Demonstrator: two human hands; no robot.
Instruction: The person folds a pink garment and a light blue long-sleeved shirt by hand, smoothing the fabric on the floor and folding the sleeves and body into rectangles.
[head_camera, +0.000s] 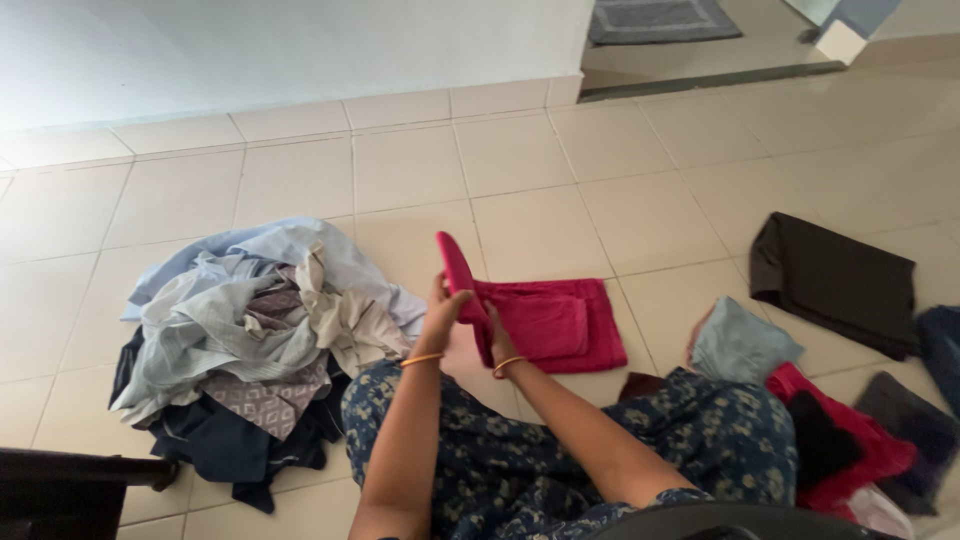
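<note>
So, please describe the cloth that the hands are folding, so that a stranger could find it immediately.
Start at the big mixed laundry pile on the tiled floor, then look right. The magenta cloth lies flat there, one end lifted by both hands, left hand and right hand. Neighbouring cloths are pale or dark.

Bare tiled floor (300, 180) runs open from the wall to the near clutter; widest free passage lies ahead and to the left front. Left side blocked by a heap of unsorted clothes (250, 330), touching the person's left knee (375, 400). Straight ahead: pink folded cloth (550, 325) occupies the tile just past both hands. Right side crowded: grey-blue folded piece (740, 345), red garment (850, 440), dark brown folded cloth (835, 280). Narrow bare strip between pink cloth and brown cloth. Dark object (60, 490) at near left corner.
</note>
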